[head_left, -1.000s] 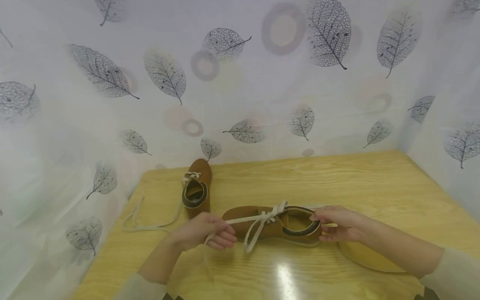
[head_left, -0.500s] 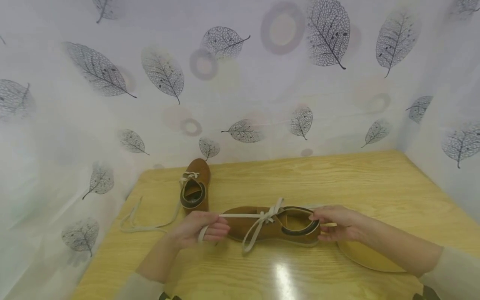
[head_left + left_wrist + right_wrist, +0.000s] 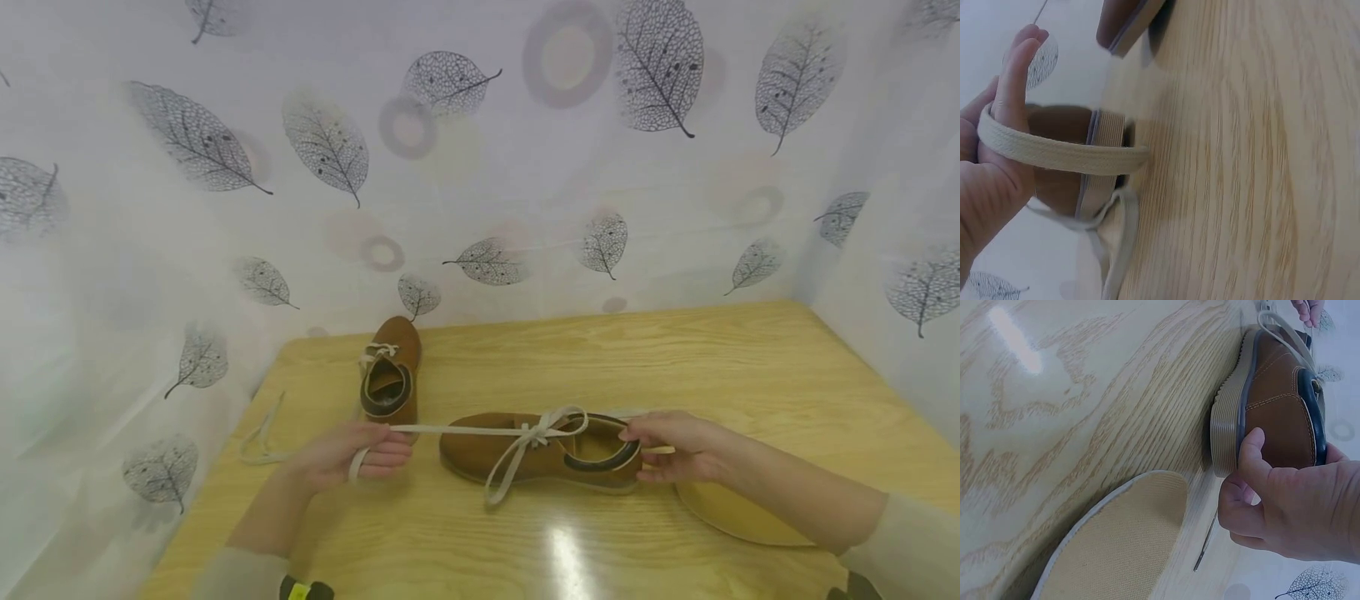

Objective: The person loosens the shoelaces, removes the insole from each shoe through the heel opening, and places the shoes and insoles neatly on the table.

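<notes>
A brown shoe (image 3: 480, 450) with a dark collar lies on the table, toe to the left. My right hand (image 3: 678, 448) grips its heel, thumb against the back of the upper in the right wrist view. From a bow over the laces, a flat cream shoelace (image 3: 457, 431) runs taut to the left. My left hand (image 3: 356, 454) pinches that shoelace, and a slack strand (image 3: 1066, 155) passes around its fingers. One loop (image 3: 504, 477) of the bow hangs over the shoe's near side; another lies across the opening.
A second brown shoe (image 3: 401, 337) stands at the back left, toe away, with its loose lace (image 3: 262, 454) trailing over the wood. A tan insole (image 3: 738, 512) lies beneath the right forearm. Leaf-printed cloth (image 3: 525, 192) walls the table's back and sides.
My left hand has moved left, drawing the shoelace out longer and straighter. A bow loop has come to lie over the shoe's opening. The right hand stays at the heel.
</notes>
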Available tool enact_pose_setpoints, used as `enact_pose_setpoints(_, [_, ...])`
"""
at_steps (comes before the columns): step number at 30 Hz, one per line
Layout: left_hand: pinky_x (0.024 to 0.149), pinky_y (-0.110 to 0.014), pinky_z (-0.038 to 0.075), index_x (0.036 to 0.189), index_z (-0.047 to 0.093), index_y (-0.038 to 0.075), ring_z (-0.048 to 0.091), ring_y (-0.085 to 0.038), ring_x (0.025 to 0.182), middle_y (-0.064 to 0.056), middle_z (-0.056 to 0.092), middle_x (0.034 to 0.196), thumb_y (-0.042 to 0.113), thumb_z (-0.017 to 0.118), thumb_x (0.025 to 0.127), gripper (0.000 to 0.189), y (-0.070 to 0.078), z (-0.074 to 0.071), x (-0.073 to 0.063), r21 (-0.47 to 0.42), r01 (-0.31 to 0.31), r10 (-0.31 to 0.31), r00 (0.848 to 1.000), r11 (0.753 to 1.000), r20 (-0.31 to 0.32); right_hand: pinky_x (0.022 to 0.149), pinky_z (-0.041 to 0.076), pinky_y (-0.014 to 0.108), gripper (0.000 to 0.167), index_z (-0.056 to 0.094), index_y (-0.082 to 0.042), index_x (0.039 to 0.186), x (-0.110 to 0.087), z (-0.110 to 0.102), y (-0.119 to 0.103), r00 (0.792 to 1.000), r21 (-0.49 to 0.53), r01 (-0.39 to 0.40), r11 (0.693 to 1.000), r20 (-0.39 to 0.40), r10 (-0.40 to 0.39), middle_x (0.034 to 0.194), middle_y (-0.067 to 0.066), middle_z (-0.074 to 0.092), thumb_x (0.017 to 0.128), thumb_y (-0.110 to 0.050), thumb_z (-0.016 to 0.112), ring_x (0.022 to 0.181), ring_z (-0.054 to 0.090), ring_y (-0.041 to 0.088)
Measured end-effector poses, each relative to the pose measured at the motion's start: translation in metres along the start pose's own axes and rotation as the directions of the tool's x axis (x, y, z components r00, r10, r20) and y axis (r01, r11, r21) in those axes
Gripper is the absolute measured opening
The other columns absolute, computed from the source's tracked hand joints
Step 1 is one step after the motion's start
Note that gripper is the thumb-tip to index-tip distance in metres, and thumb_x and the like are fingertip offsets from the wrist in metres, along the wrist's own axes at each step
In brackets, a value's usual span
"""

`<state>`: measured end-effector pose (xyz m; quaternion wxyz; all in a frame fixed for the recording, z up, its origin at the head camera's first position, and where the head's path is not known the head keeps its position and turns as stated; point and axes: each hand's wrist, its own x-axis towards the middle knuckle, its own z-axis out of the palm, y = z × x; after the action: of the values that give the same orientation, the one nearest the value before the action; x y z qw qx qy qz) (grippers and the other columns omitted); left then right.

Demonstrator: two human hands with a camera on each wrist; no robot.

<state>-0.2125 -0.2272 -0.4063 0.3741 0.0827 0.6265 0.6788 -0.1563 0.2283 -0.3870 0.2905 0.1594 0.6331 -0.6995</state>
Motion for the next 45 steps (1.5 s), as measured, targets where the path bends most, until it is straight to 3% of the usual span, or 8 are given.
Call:
enact_pose_setpoints(6, [0.093,-0.037,0.05,0.122,0.051,-0.013,0.066,-0.023,0.103,-0.019,0.066,0.112,0.018,0.047,0.1,0.038,-0.001,-0.023,-0.011,-0.016,-0.005,0.005,0.999,1.0,0.04,0.082,0.054,0.038,0.004,0.061,-0.007,0.089,0.0,0.0,0.001,1.0,-0.006,0.001,1.0,0.007,-0.001,0.111,0.016,0.026,0.085,-0.007,0.06,0.095,0.043,0.025])
enact_pose_setpoints(12, [0.094,-0.038,0.049,0.12,0.054,-0.01,0.065,-0.024,0.104,-0.017,0.067,0.111,0.013,0.042,0.101,0.032,-0.001,-0.041,-0.023,-0.055,-0.022,0.027,0.995,0.998,0.101,0.082,0.054,0.038,0.003,0.061,-0.007,0.089,0.0,-0.001,0.001,1.0,0.013,-0.004,1.0,0.002,0.004,0.115,0.018,0.023,0.086,-0.006,0.06,0.095,0.043,0.026])
enact_pose_setpoints(21, [0.093,-0.033,0.05,0.117,0.06,-0.002,0.065,-0.022,0.106,-0.014,0.067,0.112,0.011,0.038,0.102,0.029,-0.003,-0.073,-0.045,-0.097,-0.01,0.022,0.993,0.995,0.114,0.081,0.055,0.038,0.004,0.062,-0.007,0.088,0.001,-0.001,0.0,1.0,0.001,0.0,1.0,-0.005,0.0,0.11,0.015,0.026,0.085,-0.006,0.06,0.093,0.043,0.025])
enact_pose_setpoints(27, [0.097,-0.034,0.047,0.116,0.063,0.003,0.062,-0.025,0.111,-0.018,0.063,0.118,0.008,0.031,0.104,0.034,-0.008,-0.088,-0.058,-0.195,0.007,0.016,0.993,0.981,0.113,0.082,0.055,0.038,0.004,0.061,-0.006,0.088,0.001,0.0,0.0,1.0,0.0,-0.002,1.0,-0.013,0.002,0.108,0.015,0.026,0.084,-0.006,0.06,0.094,0.043,0.026])
enact_pose_setpoints(37, [0.1,-0.032,0.044,0.115,0.064,0.006,0.06,-0.022,0.114,-0.015,0.064,0.119,0.008,0.024,0.105,0.041,-0.014,-0.106,-0.077,-0.311,-0.048,0.076,0.994,0.949,0.08,0.083,0.055,0.038,0.005,0.061,-0.006,0.089,-0.001,-0.003,0.0,1.0,-0.007,0.007,1.0,-0.002,-0.007,0.108,0.016,0.028,0.085,-0.005,0.06,0.092,0.043,0.023])
enact_pose_setpoints(40, [0.098,-0.031,0.046,0.112,0.065,0.008,0.062,-0.021,0.111,-0.014,0.065,0.116,0.008,0.027,0.104,0.039,-0.014,-0.111,-0.086,-0.267,-0.052,0.062,0.998,0.962,0.029,0.084,0.054,0.038,0.005,0.061,-0.006,0.089,0.0,-0.001,0.0,1.0,-0.004,0.002,1.0,-0.001,-0.002,0.114,0.019,0.028,0.084,-0.005,0.06,0.095,0.043,0.025])
enact_pose_setpoints(43, [0.093,-0.031,0.05,0.105,0.068,0.01,0.066,-0.019,0.103,-0.011,0.069,0.108,0.008,0.031,0.104,0.037,-0.014,-0.116,-0.095,-0.209,-0.046,0.022,0.993,0.977,-0.114,0.085,0.054,0.04,0.006,0.061,-0.006,0.089,0.001,0.002,0.0,1.0,0.002,-0.003,1.0,-0.008,0.003,0.117,0.02,0.027,0.084,-0.005,0.061,0.098,0.043,0.027])
enact_pose_setpoints(45, [0.09,-0.031,0.052,0.1,0.069,0.009,0.068,-0.019,0.098,-0.011,0.071,0.103,0.008,0.034,0.103,0.035,-0.013,-0.119,-0.1,-0.199,-0.041,-0.003,0.977,0.979,-0.214,0.085,0.054,0.041,0.006,0.062,-0.006,0.09,0.001,0.003,0.001,1.0,0.002,0.0,1.0,-0.01,0.0,0.116,0.02,0.027,0.084,-0.005,0.06,0.098,0.043,0.028])
